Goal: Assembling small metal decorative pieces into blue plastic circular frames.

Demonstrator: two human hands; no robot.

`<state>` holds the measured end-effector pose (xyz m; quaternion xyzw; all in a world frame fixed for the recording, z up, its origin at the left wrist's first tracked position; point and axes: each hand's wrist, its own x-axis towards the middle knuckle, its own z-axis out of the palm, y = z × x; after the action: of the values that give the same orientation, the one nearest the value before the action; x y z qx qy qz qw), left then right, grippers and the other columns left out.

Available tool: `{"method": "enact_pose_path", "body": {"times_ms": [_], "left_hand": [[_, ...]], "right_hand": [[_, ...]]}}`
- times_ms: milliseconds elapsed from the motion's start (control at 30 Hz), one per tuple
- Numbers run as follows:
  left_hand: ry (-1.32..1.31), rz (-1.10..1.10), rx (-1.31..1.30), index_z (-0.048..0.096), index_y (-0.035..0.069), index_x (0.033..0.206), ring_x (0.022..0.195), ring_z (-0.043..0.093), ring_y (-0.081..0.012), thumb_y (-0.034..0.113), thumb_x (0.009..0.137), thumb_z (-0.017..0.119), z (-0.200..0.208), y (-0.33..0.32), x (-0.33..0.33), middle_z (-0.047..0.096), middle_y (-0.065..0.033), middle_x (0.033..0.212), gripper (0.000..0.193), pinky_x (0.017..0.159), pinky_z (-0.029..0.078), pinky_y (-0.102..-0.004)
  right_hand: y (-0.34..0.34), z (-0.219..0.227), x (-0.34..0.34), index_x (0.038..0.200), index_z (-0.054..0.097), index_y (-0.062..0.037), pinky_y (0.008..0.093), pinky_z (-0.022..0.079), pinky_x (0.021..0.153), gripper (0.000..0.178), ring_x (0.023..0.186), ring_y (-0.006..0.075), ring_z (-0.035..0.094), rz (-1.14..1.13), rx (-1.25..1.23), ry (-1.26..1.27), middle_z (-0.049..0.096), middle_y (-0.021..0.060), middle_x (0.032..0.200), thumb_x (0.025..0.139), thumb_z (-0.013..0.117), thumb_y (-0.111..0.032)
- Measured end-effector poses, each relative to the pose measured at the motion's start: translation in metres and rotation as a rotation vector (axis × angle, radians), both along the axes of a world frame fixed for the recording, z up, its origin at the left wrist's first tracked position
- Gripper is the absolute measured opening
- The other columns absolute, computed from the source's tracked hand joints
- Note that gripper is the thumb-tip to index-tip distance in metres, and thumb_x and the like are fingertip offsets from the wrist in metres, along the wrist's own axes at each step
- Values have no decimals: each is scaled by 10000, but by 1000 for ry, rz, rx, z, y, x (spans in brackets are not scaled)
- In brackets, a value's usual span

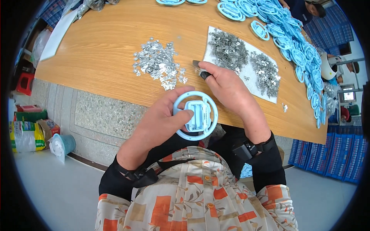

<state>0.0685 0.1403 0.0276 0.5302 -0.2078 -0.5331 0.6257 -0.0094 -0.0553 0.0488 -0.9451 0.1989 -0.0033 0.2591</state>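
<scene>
My left hand (154, 121) is closed around a light blue, steering-wheel-shaped plastic part (198, 119), its thumb lying on the raised centre block. The part is held just off the table's near edge. To its upper right, my right hand (229, 86) grips a small hand tool (202, 72) with a dark grip and a flat metal tip; the fingers cover much of it. Beyond the hands lies a loose pile of small silver metal pieces (156, 61). Two more piles, a darker one (228, 48) and a smaller one (266, 75), rest on a white sheet (248, 79).
A long heap of light blue parts (295, 48) runs down the table's right side. Another person (298, 8) is at the far right. Blue crates (327, 158) stand at right. On the left are a white board (58, 36), a red stool (25, 82) and a teal basket (68, 143).
</scene>
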Motion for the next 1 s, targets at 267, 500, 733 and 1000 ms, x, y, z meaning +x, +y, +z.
{"method": "enact_pose_path", "body": {"times_ms": [267, 500, 733, 1000], "left_hand": [[-175, -151, -76, 321, 62, 1506, 802, 557, -59, 112, 837, 554, -10, -28, 7, 600, -2, 988, 710, 631, 467, -219], [-95, -149, 114, 300, 3, 1495, 846, 578, -78, 89, 832, 544, -14, -31, 13, 627, -52, 1105, 712, 666, 477, -230], [46, -378, 35, 378, 3, 1457, 954, 598, -92, 52, 857, 530, -4, -37, -6, 623, -59, 1164, 621, 779, 486, -234], [-14, -46, 106, 368, 6, 1468, 852, 620, -88, 39, 851, 553, 4, -43, 6, 638, -43, 1097, 645, 706, 515, -231]], "right_hand": [[-8, 0, -2, 1298, 563, -42, 341, 484, 896, 394, 1015, 284, 651, 52, 251, -28, 671, 194, 1108, 915, 479, -79], [-22, 31, -38, 1227, 561, -57, 380, 499, 800, 327, 906, 316, 664, -61, 177, -150, 686, 179, 958, 917, 463, -95], [-67, 1, -100, 1132, 604, -75, 268, 461, 692, 260, 726, 100, 574, -374, 376, -477, 590, 32, 799, 877, 575, -35], [-79, -20, -105, 1012, 658, -28, 328, 495, 671, 209, 716, 229, 606, -469, -43, -357, 615, 121, 854, 802, 657, -19]]}}
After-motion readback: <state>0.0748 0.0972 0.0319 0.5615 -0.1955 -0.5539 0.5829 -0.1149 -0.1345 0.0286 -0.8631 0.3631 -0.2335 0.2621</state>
